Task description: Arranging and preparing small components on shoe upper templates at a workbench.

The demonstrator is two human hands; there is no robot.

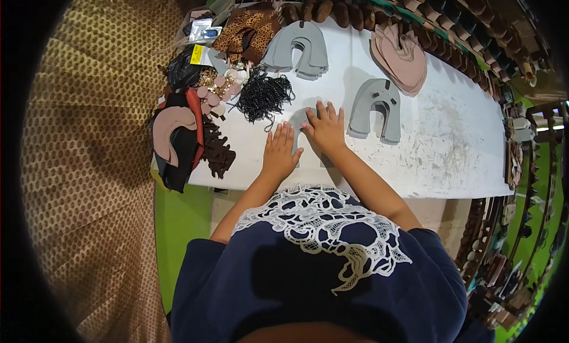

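Note:
My left hand point(281, 152) lies flat on the white table with its fingers stretched forward. Beside it my right hand point(327, 128) is also flat, fingers spread. Between and under them shows part of a grey arch-shaped piece point(301, 116), mostly covered by the hands. To the right of my right hand rests a stack of grey arch-shaped pieces point(360, 109) with small dark marks on top. Farther off is another grey stack point(314, 54). A tangle of black beaded strands point(264, 95) sits just beyond my left hand.
Pink curved pieces point(409, 70) are stacked at the far right. On the left are leopard-print pieces point(261, 23), pink discs and gold trinkets point(213, 94), dark brown strips point(218, 156) and a pink curved piece point(169, 127). Brown shoe forms point(323, 11) line the back edge.

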